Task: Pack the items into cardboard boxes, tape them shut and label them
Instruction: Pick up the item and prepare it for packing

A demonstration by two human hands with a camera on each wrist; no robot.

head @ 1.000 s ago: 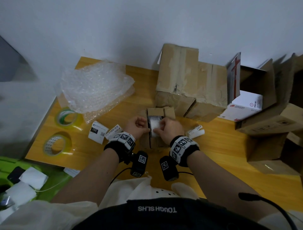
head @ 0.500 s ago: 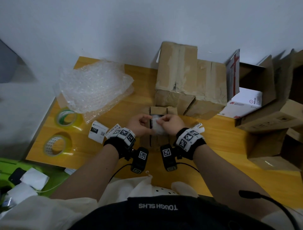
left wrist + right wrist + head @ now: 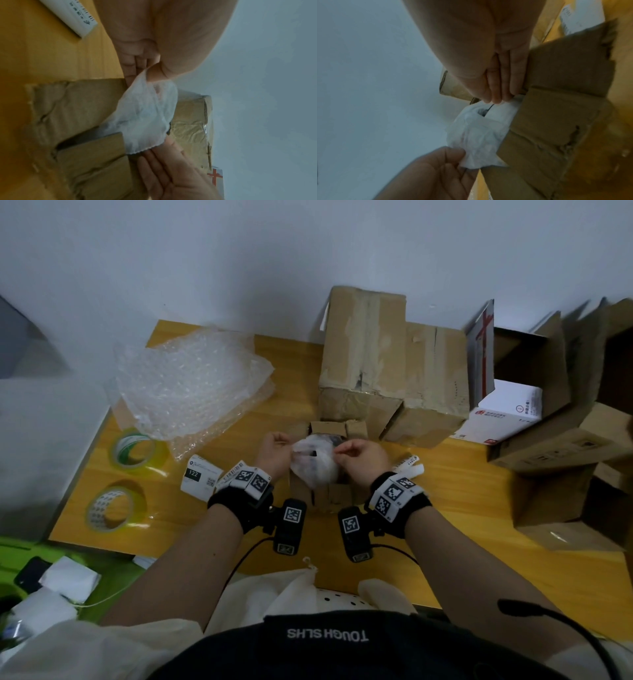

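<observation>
Counter (image 3: 445, 467): yellow wood, set against a pale blue-grey wall.
Left side: bubble wrap (image 3: 191, 385), two tape rolls (image 3: 137, 453), printed labels (image 3: 202, 477).
Back and right: taped cardboard boxes (image 3: 394, 364), an open carton holding a white box (image 3: 510, 412).
Item: white translucent wrapped bundle (image 3: 313, 462), crinkled, partly inside the small open box (image 3: 325, 491) at centre.
Left hand (image 3: 274, 453): grip pinched the bundle's left edge.
Right hand (image 3: 363, 457): grip pinched its right edge.

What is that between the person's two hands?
A white wrapped item, pinched by left hand and right hand over the small open cardboard box; head view shows it.
</observation>
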